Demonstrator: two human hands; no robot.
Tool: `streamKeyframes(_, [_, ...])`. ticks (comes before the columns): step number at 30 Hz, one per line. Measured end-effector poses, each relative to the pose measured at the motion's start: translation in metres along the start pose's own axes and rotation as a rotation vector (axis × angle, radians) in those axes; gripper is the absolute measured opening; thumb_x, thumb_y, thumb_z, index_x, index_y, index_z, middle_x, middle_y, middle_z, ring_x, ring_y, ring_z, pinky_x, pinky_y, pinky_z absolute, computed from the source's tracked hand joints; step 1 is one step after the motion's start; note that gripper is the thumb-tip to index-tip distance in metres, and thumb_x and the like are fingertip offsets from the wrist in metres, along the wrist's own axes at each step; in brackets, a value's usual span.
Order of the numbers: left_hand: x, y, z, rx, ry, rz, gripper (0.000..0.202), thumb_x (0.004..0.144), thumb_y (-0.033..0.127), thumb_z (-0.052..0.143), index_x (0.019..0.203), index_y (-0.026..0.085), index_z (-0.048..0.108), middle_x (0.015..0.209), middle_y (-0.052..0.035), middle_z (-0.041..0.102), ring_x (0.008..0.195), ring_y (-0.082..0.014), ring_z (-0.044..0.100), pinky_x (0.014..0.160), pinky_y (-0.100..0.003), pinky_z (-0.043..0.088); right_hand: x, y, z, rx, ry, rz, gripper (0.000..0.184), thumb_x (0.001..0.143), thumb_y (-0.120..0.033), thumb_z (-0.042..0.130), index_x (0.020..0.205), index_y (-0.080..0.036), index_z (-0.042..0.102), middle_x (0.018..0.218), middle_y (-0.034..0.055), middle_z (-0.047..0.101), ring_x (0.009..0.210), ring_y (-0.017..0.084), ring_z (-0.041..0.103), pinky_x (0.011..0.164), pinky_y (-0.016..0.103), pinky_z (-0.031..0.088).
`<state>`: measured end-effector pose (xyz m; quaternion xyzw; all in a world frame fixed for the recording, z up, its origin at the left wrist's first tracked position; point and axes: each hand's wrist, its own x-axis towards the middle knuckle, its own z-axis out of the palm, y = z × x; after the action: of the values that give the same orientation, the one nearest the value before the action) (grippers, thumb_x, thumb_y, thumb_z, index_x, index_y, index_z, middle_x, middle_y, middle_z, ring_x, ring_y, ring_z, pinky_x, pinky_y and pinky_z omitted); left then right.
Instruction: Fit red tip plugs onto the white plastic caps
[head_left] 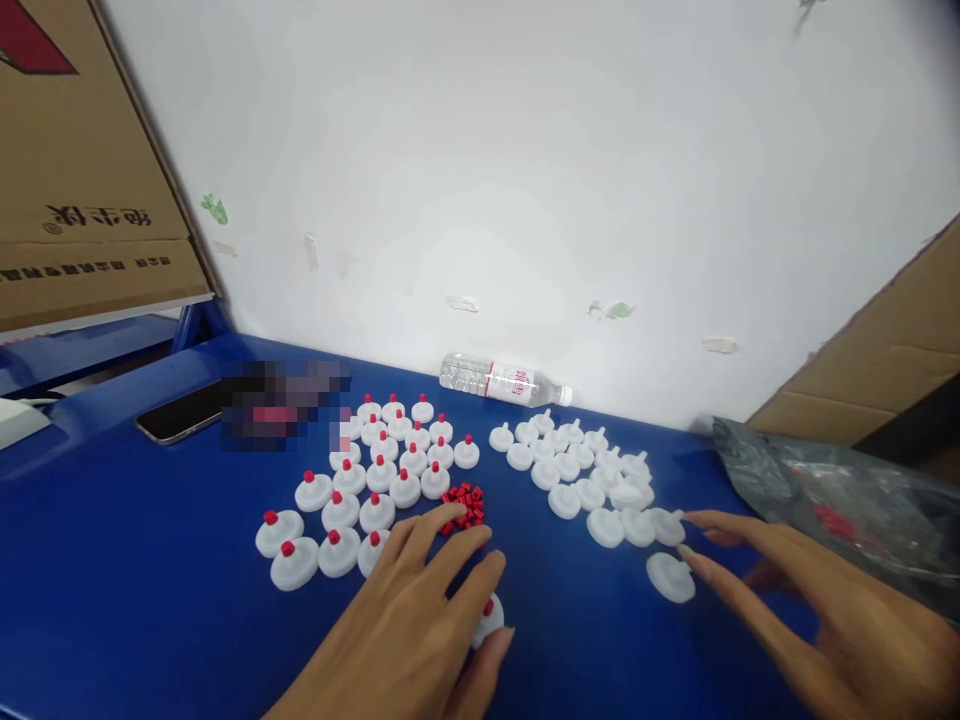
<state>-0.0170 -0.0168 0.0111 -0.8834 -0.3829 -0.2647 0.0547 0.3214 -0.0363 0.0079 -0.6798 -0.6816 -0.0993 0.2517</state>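
Landmark: we place everything by the heap of small red caps point(466, 500) on the blue counter point(187, 620).
Left hand: we see it point(420, 590) on the near side of the heap, fingers point(480, 585) bent and partly spread, one fingertip at the heap's edge.
Piece under left hand: a red-tipped white disc point(491, 618) lies nearer us than the heap, between thumb and forefinger; we cannot tell whether they grip it.
Right hand: we find it point(847, 600) right of the heap, thumb and forefinger well parted, their tips at the spouts of two bare discs; we cannot tell whether they touch, and see nothing held.
Capped discs: we note a group point(381, 473) left of the heap, upright, each red-topped.
Bare discs: we note white ones point(565, 501) clustered right of the heap, their spouts uncapped.
Bottle: clear plastic point(510, 383), lying on its side beyond the heap.
Bag: grey plastic point(825, 480), far right of the heap.
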Motion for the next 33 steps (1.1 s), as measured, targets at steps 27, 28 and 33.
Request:
streamKeyframes(27, [-0.006, -0.001, 0.010, -0.027, -0.052, 0.087, 0.021, 0.102, 0.022, 0.057, 0.121, 0.024, 0.067, 0.117, -0.0005, 0.076, 0.123, -0.0259, 0.065, 0.111, -0.046, 0.051, -0.005, -0.040, 0.027, 0.278, -0.598, 0.197, 0.034, 0.091, -0.052, 0.055, 0.118, -0.036, 0.068, 0.094, -0.0003, 0.076, 0.085, 0.021, 0.073, 0.079, 0.030, 0.056])
streamKeyframes(28, [-0.006, 0.000, 0.011, -0.039, -0.033, 0.088, 0.020, 0.101, 0.022, 0.058, 0.119, 0.024, 0.067, 0.115, 0.0000, 0.076, 0.123, -0.0249, 0.065, 0.112, -0.045, 0.050, -0.005, -0.045, 0.028, 0.288, -0.585, 0.178, 0.031, 0.092, -0.049, 0.055, 0.117, -0.035, 0.068, 0.095, -0.0002, 0.076, 0.085, 0.021, 0.074, 0.080, 0.030, 0.056])
streamKeyframes(33, [-0.010, 0.001, 0.020, -0.129, 0.026, 0.150, 0.014, 0.101, 0.020, 0.060, 0.112, 0.025, 0.067, 0.104, 0.0024, 0.078, 0.120, -0.0215, 0.066, 0.112, -0.038, 0.049, -0.006, -0.068, 0.029, 0.323, -0.533, 0.071, 0.022, 0.093, -0.040, 0.054, 0.108, -0.032, 0.067, 0.091, 0.0012, 0.076, 0.076, 0.022, 0.075, 0.072, 0.030, 0.059])
